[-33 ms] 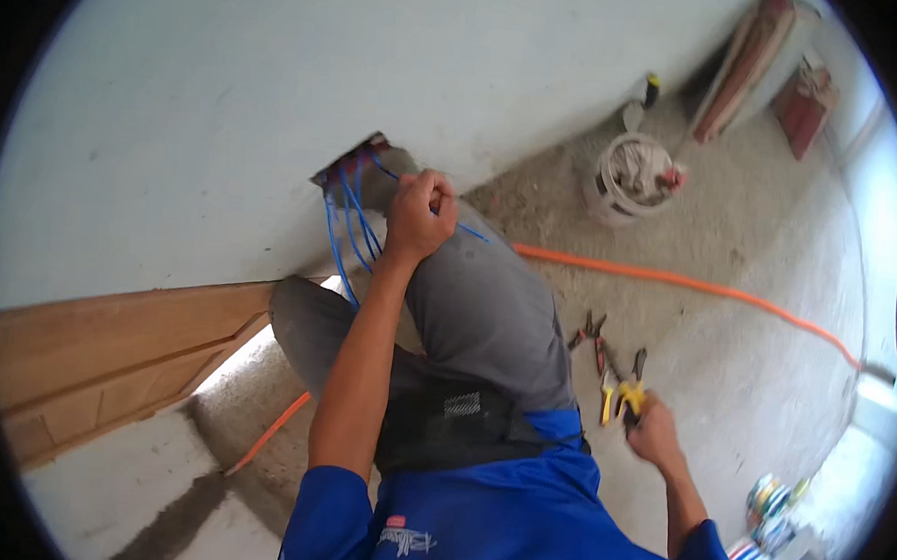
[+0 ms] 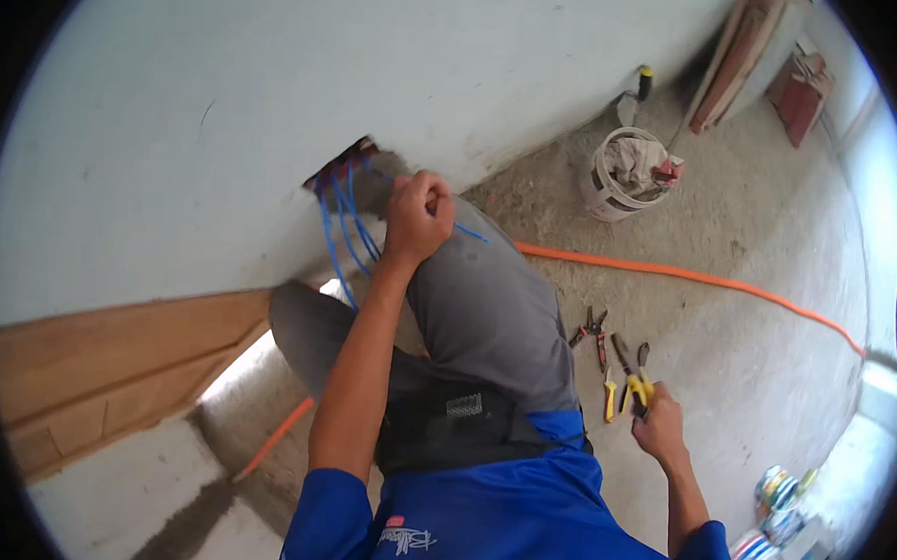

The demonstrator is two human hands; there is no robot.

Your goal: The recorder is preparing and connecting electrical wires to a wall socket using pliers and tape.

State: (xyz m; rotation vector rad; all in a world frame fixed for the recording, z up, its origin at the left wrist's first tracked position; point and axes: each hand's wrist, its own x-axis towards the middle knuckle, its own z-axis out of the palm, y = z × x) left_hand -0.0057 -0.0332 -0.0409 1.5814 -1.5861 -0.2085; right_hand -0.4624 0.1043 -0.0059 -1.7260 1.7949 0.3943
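Observation:
My left hand (image 2: 421, 217) is closed around a blue wire (image 2: 471, 232), whose loose end sticks out past my fist to the right. Several more blue wires (image 2: 343, 220) come out of a rectangular hole (image 2: 339, 163) in the wall and hang down beside my forearm. Low over the floor at my right side, my right hand (image 2: 660, 427) grips pliers with yellow-and-black handles (image 2: 641, 392). Next to them lie a yellow-handled tool (image 2: 610, 399) and a red-and-black hand tool with spread handles (image 2: 592, 331).
An orange hose or conduit (image 2: 689, 281) crosses the floor on the right. Near the wall stands a white bucket (image 2: 612, 197) with a crumpled sack, a trowel (image 2: 632, 100) behind it. Reddish boards (image 2: 740, 63) lean farther back. A wooden door (image 2: 114, 376) is at the left.
My right hand and the pliers have shifted slightly right, and a dark tool tip beside them now points up and left. My left hand keeps its hold on the wire.

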